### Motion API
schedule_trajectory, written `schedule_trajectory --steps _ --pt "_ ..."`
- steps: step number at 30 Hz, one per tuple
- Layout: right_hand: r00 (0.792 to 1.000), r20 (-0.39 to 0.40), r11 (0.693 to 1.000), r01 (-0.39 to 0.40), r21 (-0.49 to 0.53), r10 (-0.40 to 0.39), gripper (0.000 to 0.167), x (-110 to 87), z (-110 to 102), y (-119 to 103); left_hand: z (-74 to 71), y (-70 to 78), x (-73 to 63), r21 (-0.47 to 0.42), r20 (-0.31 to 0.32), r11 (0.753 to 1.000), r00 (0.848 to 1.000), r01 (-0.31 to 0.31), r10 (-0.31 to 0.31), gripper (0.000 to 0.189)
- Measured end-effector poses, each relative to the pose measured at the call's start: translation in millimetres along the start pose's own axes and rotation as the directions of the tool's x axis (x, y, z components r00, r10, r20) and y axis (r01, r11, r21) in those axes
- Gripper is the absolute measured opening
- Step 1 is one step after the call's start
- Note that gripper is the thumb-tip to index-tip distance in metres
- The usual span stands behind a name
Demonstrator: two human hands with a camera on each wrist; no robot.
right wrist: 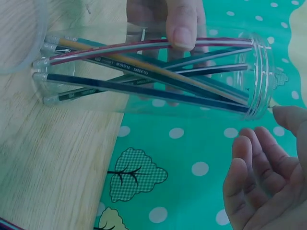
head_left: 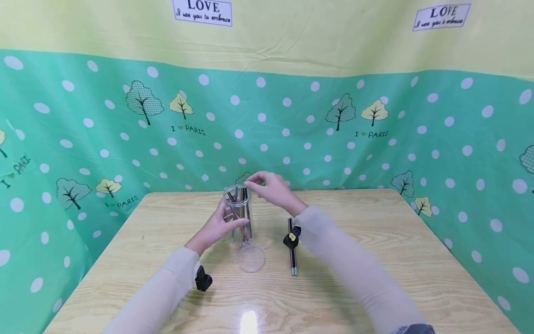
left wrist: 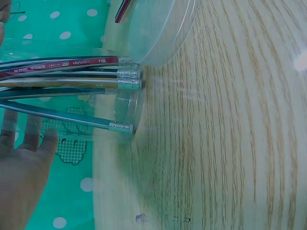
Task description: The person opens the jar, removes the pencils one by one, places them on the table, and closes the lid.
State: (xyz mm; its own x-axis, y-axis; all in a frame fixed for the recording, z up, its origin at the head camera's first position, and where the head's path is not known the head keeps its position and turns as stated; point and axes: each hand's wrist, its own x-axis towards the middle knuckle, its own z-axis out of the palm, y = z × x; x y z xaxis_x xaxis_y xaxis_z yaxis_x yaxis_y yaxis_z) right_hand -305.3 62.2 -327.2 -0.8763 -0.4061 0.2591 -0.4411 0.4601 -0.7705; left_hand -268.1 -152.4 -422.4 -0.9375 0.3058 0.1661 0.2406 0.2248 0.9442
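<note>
My left hand (head_left: 217, 227) grips a clear plastic jar (head_left: 238, 204) round its side, thumb across the front. The jar stands upright on the table with several pencils (right wrist: 144, 93) leaning crosswise inside, eraser ends down. One is dark red (left wrist: 86, 63); others look dark green, blue and yellow-brown. Up at the jar's open mouth is my right hand (head_left: 273, 188). In the right wrist view its thumb tip is close beside the threaded rim (right wrist: 263, 81), the fingers loosely bent with nothing between them.
A clear round lid (head_left: 251, 259) lies on the table (head_left: 167, 278) just in front of the jar. To the right, dark pencils (head_left: 294, 262) lie side by side, partly covered by the black right wrist camera (head_left: 291, 240). A green dotted curtain (head_left: 283, 139) hangs behind the table.
</note>
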Motion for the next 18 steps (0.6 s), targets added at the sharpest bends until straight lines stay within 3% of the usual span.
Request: schedule_trajectory --steps 18 --pt "0.999 -0.002 0.997 -0.045 -0.068 0.045 0.019 8.2 9.0 -6.7 0.0 -1.4 0.6 0.002 -0.001 1.0 1.0 -0.016 0.016 0.096"
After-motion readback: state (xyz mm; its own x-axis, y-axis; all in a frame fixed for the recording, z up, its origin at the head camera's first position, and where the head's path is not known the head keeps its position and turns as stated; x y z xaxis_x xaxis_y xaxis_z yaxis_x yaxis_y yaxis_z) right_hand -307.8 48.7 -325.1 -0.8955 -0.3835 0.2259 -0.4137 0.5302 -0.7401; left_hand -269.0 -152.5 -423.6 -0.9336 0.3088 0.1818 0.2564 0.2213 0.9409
